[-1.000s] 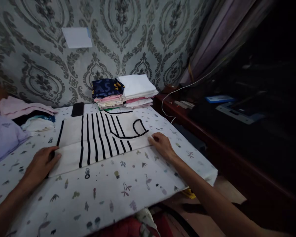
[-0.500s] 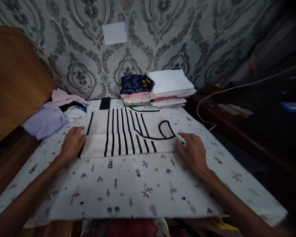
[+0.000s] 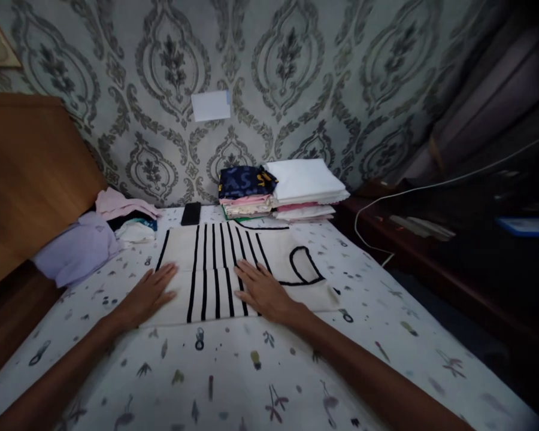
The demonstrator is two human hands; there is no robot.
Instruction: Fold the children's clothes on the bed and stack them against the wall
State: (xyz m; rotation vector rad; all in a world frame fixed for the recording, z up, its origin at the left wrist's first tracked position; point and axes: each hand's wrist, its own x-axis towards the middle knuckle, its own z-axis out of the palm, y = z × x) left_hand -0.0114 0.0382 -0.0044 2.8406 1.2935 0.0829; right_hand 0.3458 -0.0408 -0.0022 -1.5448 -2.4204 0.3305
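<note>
A white sleeveless top with black stripes and black edging [image 3: 215,251] lies folded lengthwise on the patterned sheet [image 3: 224,371]. Flat on its left end rests my left hand [image 3: 150,293], fingers stretched out. My right hand [image 3: 267,290] lies open on the striped middle, its palm covering part of the near layer. The armhole loop and the neck edge show to the right of that hand. Neither hand grips the cloth.
Behind the top stand a stack with a dark printed cloth [image 3: 245,181] and a stack of white folded cloth [image 3: 305,179]. A black phone [image 3: 191,214] lies left of them. Crumpled clothes [image 3: 81,245] sit at the left, beside a wooden panel [image 3: 31,179]. A white cable [image 3: 431,182] hangs at right.
My right hand has moved left from the top's right end to its striped middle. My left hand has shifted right onto the cloth. The view has tilted up slightly.
</note>
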